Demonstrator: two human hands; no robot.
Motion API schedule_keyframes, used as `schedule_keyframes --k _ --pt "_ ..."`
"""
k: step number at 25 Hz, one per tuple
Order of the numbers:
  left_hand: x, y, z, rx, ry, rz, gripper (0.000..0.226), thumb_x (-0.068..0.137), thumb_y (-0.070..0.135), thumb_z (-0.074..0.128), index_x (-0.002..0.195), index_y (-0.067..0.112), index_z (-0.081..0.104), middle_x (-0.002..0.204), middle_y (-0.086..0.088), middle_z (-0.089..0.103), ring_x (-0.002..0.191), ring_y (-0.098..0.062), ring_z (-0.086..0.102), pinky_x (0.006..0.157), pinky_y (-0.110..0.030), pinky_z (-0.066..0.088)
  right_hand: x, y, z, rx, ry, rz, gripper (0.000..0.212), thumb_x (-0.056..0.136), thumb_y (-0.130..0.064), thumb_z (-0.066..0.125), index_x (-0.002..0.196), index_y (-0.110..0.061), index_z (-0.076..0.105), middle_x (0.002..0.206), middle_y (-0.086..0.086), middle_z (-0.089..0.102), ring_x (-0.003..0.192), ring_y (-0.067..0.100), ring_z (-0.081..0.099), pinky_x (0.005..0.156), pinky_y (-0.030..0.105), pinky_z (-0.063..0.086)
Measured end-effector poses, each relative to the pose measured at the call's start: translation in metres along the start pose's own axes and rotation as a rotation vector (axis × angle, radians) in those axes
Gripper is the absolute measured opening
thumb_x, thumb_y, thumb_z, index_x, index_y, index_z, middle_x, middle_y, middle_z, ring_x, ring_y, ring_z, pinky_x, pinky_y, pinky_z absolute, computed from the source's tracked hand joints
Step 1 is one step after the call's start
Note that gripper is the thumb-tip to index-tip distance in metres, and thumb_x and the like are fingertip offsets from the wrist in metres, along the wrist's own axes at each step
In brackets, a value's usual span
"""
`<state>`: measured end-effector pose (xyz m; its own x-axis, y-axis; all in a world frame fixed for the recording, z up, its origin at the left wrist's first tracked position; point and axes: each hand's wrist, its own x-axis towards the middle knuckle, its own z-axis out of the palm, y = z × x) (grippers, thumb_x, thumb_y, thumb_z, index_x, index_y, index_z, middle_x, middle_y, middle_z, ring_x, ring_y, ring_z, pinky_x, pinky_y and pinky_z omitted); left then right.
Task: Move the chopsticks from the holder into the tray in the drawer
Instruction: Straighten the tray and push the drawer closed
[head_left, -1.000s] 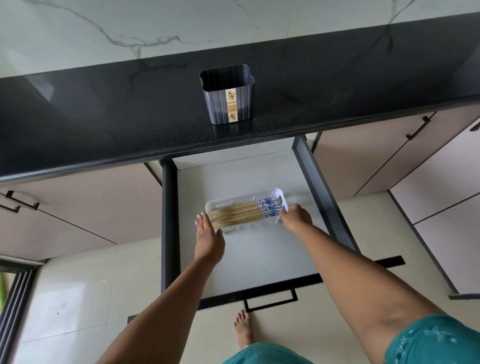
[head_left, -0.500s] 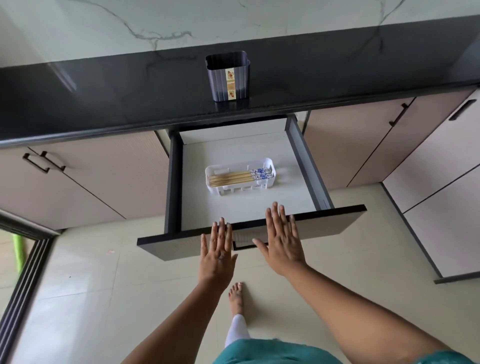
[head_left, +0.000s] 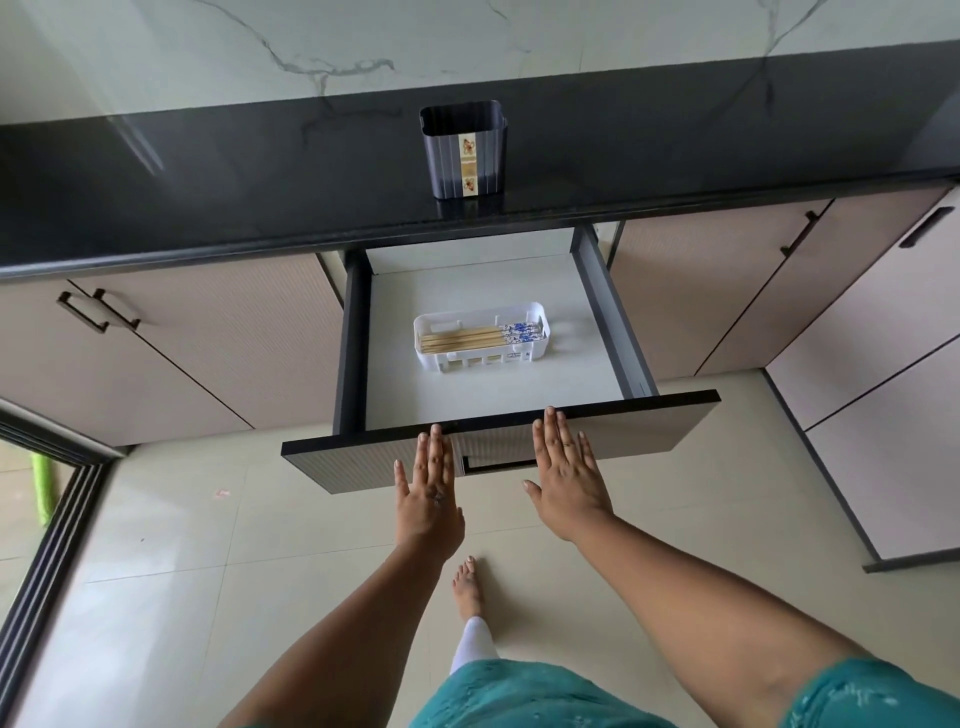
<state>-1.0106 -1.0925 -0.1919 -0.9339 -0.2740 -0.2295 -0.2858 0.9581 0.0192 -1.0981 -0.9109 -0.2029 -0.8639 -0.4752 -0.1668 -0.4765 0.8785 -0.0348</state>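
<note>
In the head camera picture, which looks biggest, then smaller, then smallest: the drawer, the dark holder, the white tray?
1. drawer, by far the biggest.
2. white tray and holder look about alike; the holder sits farther away, so no ranking between them.

White tray (head_left: 480, 358); tan chopsticks (head_left: 467, 339), blue-white patterned ends; dark ribbed holder (head_left: 463, 150); black countertop (head_left: 208, 182).

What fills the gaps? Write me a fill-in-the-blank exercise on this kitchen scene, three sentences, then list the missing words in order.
1. The chopsticks lie in the white ____ inside the open drawer.
2. The dark holder stands on the black ____ above the drawer.
3. The left hand and right hand are flat and open against the drawer ____, holding nothing.

Missing words: tray; countertop; front
</note>
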Motion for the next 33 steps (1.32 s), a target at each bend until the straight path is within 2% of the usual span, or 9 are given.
schedule_keyframes --k 5,8,12,15,18,21,24,27,33 --pt "0.052 -0.008 -0.013 -0.028 0.002 0.004 0.096 0.087 0.026 0.051 0.144 0.010 -0.025 0.149 -0.005 -0.039 0.145 -0.023 -0.024 0.118 -0.052 -0.001 0.049 0.002 -0.022 -0.006 -0.030 0.014 0.087 0.097 -0.048 0.037 0.143 -0.012 -0.028 0.150 0.006 -0.038 0.141 0.017 -0.031 0.121 0.044 -0.003" --pt "0.098 -0.018 -0.024 0.002 0.010 0.007 0.095 0.088 0.024 0.051 0.148 0.010 -0.020 0.148 -0.004 -0.040 0.145 -0.023 -0.025 0.118 -0.053 -0.001 0.096 0.003 -0.035 -0.013 -0.048 0.034 0.088 0.097 -0.049 0.038 0.142 -0.013 -0.029 0.149 0.005 -0.039 0.146 0.019 -0.026 0.121 0.044 -0.003" --pt "0.172 -0.027 -0.043 -0.019 0.022 0.027 0.095 0.088 0.026 0.052 0.148 0.010 -0.020 0.153 -0.003 -0.036 0.145 -0.022 -0.024 0.119 -0.052 0.001 0.170 0.003 -0.050 -0.023 -0.059 0.085 0.088 0.098 -0.049 0.035 0.142 -0.011 -0.031 0.148 0.006 -0.041 0.147 0.021 -0.025 0.122 0.043 -0.004" --pt "0.235 -0.040 -0.059 -0.046 0.041 0.008 0.094 0.088 0.026 0.051 0.149 0.012 -0.020 0.155 -0.003 -0.032 0.145 -0.021 -0.024 0.120 -0.049 0.001 0.235 0.003 -0.063 0.052 -0.019 0.096 0.086 0.098 -0.047 0.035 0.148 -0.010 -0.025 0.153 0.008 -0.036 0.148 0.023 -0.023 0.123 0.042 -0.003" --pt "0.278 -0.056 -0.061 -0.045 0.073 0.007 0.091 0.086 0.011 0.046 0.150 0.011 -0.020 0.153 -0.005 -0.033 0.146 -0.022 -0.021 0.121 -0.041 -0.002 0.276 0.007 -0.064 0.165 -0.007 0.171 0.082 0.099 -0.043 0.036 0.152 -0.007 -0.017 0.159 0.013 -0.026 0.149 0.026 -0.018 0.123 0.041 0.002" --pt "0.312 -0.068 -0.060 -0.037 0.064 0.075 0.092 0.083 0.000 0.043 0.149 0.011 -0.021 0.152 -0.007 -0.034 0.147 -0.023 -0.019 0.122 -0.036 0.002 0.311 0.018 -0.061 0.227 -0.112 0.190 0.077 0.102 -0.038 0.033 0.152 -0.005 -0.014 0.160 0.015 -0.022 0.150 0.027 -0.016 0.123 0.037 0.001" --pt "0.358 -0.070 -0.070 -0.014 0.015 0.087 0.092 0.084 0.003 0.044 0.148 0.009 -0.022 0.155 -0.009 -0.030 0.147 -0.023 -0.018 0.122 -0.034 0.002 0.367 0.034 -0.066 0.268 -0.151 0.201 0.077 0.102 -0.034 0.035 0.152 -0.004 -0.015 0.159 0.016 -0.022 0.150 0.028 -0.015 0.123 0.038 0.000" --pt "0.387 -0.069 -0.073 0.024 -0.038 0.004 0.092 0.086 0.008 0.046 0.147 0.008 -0.022 0.155 -0.007 -0.030 0.147 -0.022 -0.018 0.122 -0.036 0.004 0.405 0.043 -0.061 0.360 -0.208 0.342 0.074 0.102 -0.030 0.033 0.151 -0.001 -0.014 0.160 0.019 -0.018 0.150 0.031 -0.010 0.124 0.039 0.001" --pt "0.414 -0.075 -0.078 0.121 -0.091 -0.005 0.089 0.091 0.019 0.046 0.148 0.010 -0.021 0.160 -0.005 -0.020 0.148 -0.021 -0.014 0.121 -0.039 -0.001 0.438 0.033 -0.062 0.484 -0.109 0.463 0.071 0.096 -0.003 0.038 0.149 0.008 -0.008 0.158 0.031 -0.010 0.149 0.042 -0.005 0.122 0.043 0.005"
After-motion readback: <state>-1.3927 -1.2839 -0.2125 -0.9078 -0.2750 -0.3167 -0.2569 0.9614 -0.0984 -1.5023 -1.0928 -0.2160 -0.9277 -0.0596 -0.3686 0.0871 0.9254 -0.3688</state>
